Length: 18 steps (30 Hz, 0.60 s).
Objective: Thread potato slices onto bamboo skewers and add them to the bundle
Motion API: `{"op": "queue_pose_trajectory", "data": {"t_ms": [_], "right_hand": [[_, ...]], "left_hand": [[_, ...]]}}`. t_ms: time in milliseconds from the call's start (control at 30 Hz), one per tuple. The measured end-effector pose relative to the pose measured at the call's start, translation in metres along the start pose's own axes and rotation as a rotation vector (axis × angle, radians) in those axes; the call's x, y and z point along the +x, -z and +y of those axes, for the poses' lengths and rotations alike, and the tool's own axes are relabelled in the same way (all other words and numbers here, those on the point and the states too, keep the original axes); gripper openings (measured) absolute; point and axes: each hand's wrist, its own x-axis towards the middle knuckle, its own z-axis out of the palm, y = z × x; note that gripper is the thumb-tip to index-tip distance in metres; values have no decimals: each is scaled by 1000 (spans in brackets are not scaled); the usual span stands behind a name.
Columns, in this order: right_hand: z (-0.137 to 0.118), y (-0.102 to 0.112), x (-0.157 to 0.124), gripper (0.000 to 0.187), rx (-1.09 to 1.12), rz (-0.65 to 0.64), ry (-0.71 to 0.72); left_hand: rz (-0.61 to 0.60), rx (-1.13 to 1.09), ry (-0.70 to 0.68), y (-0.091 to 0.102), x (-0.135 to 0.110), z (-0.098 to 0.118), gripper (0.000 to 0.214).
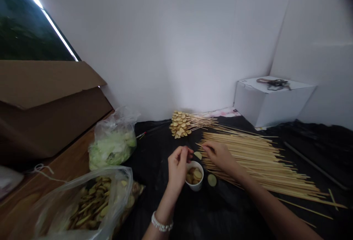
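My left hand point(178, 167) hovers above a white paper cup point(194, 176) of pale potato slices, its fingertips pinched on a potato slice point(198, 155). My right hand point(219, 155) lies at the near end of a spread of loose bamboo skewers point(261, 166), and its fingers appear to pinch one thin skewer. Another potato slice point(211, 180) lies on the black plastic sheet point(234, 210) right of the cup. Farther back, a bundle of skewers threaded with slices point(179, 125) rests on the sheet.
A clear bag of sliced potatoes point(93, 205) and a bag of shredded cabbage point(113, 141) sit left, on a wooden table point(60, 162). Behind them stands a cardboard box point(41, 100). A white box point(273, 100) stands back right against a white wall.
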Motion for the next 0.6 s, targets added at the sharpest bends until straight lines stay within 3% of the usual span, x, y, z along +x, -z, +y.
{"op": "queue_pose_trajectory", "data": {"t_ms": [67, 133, 233, 367, 600], "right_hand": [[9, 5, 2, 26, -72, -79, -29], [15, 9, 4, 27, -104, -158, -51], [19, 17, 3, 23, -98, -325, -69], [16, 24, -3, 11, -45, -591, -63], [14, 7, -12, 23, -190, -701, -44]], "left_hand": [[53, -44, 21, 8, 14, -7, 36], [23, -77, 80, 16, 34, -20, 30], [-246, 20, 114, 22, 64, -44, 26], [-540, 300, -17, 14, 88, -70, 21], [-687, 673, -175, 2, 91, -88, 36]]}}
